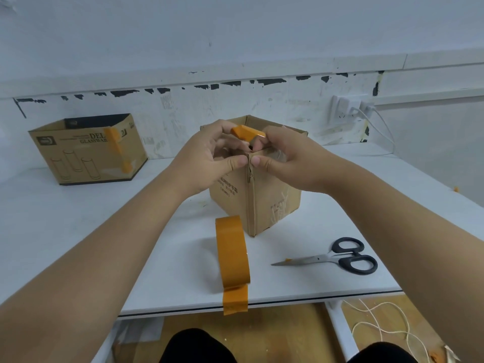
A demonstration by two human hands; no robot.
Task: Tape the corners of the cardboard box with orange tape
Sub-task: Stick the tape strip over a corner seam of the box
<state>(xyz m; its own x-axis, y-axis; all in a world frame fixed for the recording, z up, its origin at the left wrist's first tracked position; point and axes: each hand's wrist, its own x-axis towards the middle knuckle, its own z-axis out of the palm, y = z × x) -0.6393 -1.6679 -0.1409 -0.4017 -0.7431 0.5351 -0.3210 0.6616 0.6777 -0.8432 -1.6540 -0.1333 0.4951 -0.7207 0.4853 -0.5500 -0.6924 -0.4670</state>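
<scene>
White table (78,218), tape strip (245,132) seemingly between hands

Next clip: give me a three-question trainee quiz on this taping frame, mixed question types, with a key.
1. True or false: the scissors lie on the table with nobody holding them.
2. Multiple choice: where is the loose end of the orange tape roll? A) stuck to the wall B) hanging over the table's front edge C) under the scissors
3. Short answer: what do the left hand and right hand hold together over the top of the cardboard box corner?

Key: 1 true; 2 B; 3 a cut strip of orange tape, held in the fingers.
</scene>
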